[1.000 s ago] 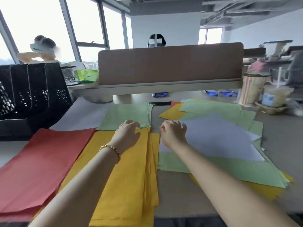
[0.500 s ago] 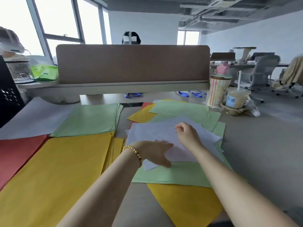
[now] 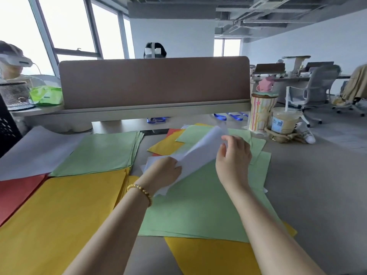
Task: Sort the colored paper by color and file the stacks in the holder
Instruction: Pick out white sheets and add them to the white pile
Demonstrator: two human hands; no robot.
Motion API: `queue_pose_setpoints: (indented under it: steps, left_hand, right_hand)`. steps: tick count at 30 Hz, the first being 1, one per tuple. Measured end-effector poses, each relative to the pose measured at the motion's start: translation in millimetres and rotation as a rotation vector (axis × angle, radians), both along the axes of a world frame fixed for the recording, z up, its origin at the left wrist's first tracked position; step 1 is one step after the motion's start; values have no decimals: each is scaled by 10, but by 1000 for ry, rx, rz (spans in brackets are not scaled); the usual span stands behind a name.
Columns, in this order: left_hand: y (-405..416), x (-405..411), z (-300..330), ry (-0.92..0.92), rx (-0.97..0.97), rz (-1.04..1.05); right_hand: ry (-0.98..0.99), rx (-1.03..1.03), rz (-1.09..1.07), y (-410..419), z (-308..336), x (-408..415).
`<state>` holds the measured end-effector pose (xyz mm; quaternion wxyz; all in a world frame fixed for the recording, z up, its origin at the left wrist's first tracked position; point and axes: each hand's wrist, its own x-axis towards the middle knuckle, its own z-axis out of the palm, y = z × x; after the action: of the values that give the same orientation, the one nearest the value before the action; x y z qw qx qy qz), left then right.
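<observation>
Head view: you lift a white sheet (image 3: 200,153).
Left hand (image 3: 165,171) grips its near edge, right hand (image 3: 233,155) pinches its far corner; keep it flat between your fingers.

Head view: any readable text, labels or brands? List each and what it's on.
None can be read.
Blue label on the clear plastic iced-drink cup: print too small and blurred.
Dark letters on the white tube lying beside that cup: blurred, not legible.
Green plastic packet on the far shelf: dark mark, unreadable.
Coloured paper sheets: no print visible.
</observation>
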<state>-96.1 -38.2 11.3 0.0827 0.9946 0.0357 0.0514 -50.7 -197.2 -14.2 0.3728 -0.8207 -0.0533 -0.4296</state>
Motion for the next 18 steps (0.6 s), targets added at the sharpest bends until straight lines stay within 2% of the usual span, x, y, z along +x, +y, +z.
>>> queue_pose_setpoints:
  steps: [2, 4, 6, 8, 11, 12, 15, 18]
  left_hand:
    - [110, 42, -48, 30, -375, 60]
    - [118, 16, -106, 56, -779, 17]
    - [64, -72, -106, 149, -991, -81]
    - [19, -119, -100, 307, -1181, -200]
    - [28, -109, -109, 334, -1229, -231]
    - [31, -104, -126, 333, -1229, -226]
    - [56, -98, -184, 312, -1271, -201]
    - [111, -86, -221, 279, -1331, -176]
  right_hand:
    - [83, 99, 93, 42, -9, -49]
    - [347, 307, 304, 105, -24, 5]
    - [644, 521, 490, 151, -7, 36]
    - [805, 644, 585, 114, -20, 82]
    - [844, 918, 776, -49, 15, 105]
    - [828, 941, 861, -108, 45, 84]
    - [789, 870, 1062, -180, 104, 19]
    - [828, 770, 1082, -164, 88, 18]
